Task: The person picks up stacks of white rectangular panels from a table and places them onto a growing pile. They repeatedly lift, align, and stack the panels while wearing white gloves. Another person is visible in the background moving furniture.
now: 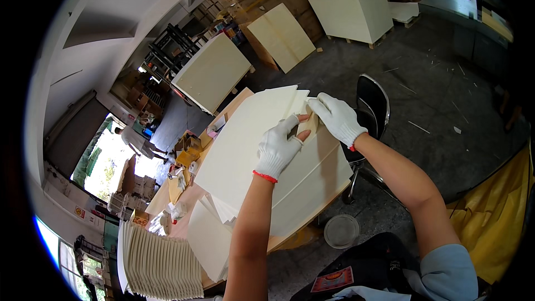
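Best handled slow here: left hand (pixel 277 148) pinching a small tan pad (pixel 306 126) flat on the top cream sheet (pixel 245 145) of the table stack, right hand (pixel 336 116) gripping the sheet's far corner, both kept steady.

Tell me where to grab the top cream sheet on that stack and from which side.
Take the top cream sheet by its far corner, where the left hand and right hand already pinch it. That corner sticks out past the stack, so fingers can likely get under it. Come from the far right edge; the sheet lies flat and is broad, so two hands suit it.
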A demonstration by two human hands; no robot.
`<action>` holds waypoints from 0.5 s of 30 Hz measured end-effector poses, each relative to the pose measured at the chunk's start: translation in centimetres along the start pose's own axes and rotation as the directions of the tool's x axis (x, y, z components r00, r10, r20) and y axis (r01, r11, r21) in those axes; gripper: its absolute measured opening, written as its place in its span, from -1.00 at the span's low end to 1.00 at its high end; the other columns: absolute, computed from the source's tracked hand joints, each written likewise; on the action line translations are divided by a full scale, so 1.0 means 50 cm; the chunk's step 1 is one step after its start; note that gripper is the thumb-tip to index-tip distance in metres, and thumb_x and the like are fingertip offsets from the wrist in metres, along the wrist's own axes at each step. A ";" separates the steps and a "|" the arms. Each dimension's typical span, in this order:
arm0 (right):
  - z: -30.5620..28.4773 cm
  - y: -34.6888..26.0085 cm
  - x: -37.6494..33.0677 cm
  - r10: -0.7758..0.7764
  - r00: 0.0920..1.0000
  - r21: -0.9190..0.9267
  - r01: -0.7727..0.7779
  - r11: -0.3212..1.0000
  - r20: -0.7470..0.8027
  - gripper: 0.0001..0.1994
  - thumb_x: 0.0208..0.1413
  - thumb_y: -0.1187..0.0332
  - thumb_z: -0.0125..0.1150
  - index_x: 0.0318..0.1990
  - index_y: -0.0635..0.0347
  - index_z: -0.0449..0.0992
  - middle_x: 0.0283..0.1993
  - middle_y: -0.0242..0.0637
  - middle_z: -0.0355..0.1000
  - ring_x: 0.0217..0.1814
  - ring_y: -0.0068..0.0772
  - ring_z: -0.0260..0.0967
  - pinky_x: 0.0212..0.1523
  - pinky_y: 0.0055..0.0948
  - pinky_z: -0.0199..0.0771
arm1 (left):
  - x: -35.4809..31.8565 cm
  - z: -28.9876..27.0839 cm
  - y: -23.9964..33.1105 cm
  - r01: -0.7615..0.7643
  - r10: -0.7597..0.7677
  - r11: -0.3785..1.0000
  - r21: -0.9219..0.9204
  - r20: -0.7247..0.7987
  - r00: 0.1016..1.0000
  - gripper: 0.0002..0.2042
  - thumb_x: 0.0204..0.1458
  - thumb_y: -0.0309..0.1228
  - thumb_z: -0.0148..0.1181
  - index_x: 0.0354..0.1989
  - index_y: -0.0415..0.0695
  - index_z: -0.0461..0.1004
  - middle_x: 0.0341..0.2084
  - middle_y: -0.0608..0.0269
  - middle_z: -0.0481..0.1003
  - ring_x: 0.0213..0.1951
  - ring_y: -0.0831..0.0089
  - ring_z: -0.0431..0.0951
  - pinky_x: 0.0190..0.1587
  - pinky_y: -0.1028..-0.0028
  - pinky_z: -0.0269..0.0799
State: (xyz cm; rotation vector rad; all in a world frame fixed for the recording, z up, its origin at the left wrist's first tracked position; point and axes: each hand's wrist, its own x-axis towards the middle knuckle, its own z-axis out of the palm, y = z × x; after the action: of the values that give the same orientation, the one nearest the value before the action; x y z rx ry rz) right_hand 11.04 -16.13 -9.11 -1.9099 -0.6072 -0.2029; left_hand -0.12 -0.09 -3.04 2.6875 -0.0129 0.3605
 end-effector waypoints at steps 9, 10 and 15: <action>-0.005 -0.007 -0.004 0.012 1.000 0.015 -0.012 1.000 0.017 -0.48 0.43 -0.16 -0.14 -0.11 0.13 0.49 -0.19 0.09 0.60 -0.06 0.26 0.52 -0.06 0.11 0.43 | 0.004 0.013 -0.016 0.032 -0.044 0.984 -0.178 -0.065 0.997 -0.68 0.25 -0.21 0.27 0.18 0.21 0.61 -0.27 0.11 0.63 -0.24 0.15 0.66 -0.09 0.24 0.53; -0.003 -0.006 -0.003 0.012 1.000 -0.002 -0.012 1.000 0.017 -0.49 0.43 -0.16 -0.14 -0.11 0.13 0.49 -0.19 0.09 0.60 -0.06 0.25 0.53 -0.06 0.11 0.43 | 0.005 0.015 -0.024 -0.013 0.003 0.990 -0.140 -0.072 0.997 -0.68 0.24 -0.21 0.28 0.16 0.20 0.61 -0.27 0.11 0.63 -0.24 0.15 0.66 -0.09 0.24 0.53; 0.001 0.004 -0.003 0.012 1.000 -0.007 -0.012 1.000 -0.003 -0.50 0.43 -0.16 -0.12 -0.08 0.12 0.50 -0.19 0.09 0.60 -0.06 0.24 0.54 -0.06 0.11 0.44 | 0.001 0.002 0.003 0.001 -0.002 1.000 0.029 0.024 1.000 -0.69 0.20 -0.24 0.34 0.11 0.16 0.63 -0.25 0.10 0.62 -0.23 0.14 0.66 -0.09 0.25 0.53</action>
State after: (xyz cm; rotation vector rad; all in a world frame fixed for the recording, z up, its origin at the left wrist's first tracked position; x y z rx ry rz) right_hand 10.99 -16.21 -9.37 -1.9193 -0.5931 -0.2001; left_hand -0.06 -0.24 -3.03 2.7205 -0.0133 0.3303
